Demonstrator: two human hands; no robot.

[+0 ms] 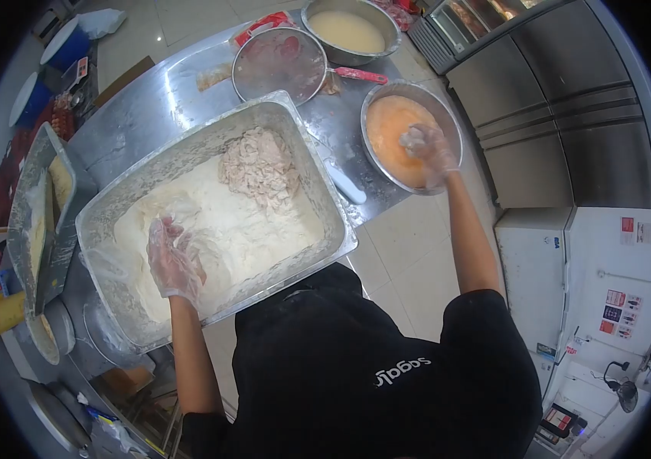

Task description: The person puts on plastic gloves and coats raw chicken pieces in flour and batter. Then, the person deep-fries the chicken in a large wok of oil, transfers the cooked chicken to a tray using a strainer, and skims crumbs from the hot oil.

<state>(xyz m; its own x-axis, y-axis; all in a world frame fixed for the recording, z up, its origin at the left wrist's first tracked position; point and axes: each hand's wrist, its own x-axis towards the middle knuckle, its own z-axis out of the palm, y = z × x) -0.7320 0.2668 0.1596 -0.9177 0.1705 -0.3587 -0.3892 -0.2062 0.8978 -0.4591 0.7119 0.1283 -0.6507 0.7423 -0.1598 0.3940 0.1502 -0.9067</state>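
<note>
My left hand (175, 260), in a clear plastic glove, rests on the white flour (264, 233) in a large metal tub (319, 177). Its fingers are loosely spread with nothing visible in them. A heap of pale, flour-coated pieces (260, 164) lies in the tub's far right corner. My right hand (436, 157), also gloved, is over a metal bowl (455, 130) of orange liquid (390, 126). Its fingers are drawn together around a whitish lump (415, 141) at the liquid's surface; blur hides what this is.
Behind the tub lies a sieve (279, 67) with a red handle, beside a bowl of cloudy liquid (348, 32). A light-blue handled tool (346, 182) lies between tub and orange bowl. Another deep tray (73, 180) stands left. Steel fridge doors (547, 99) are at right.
</note>
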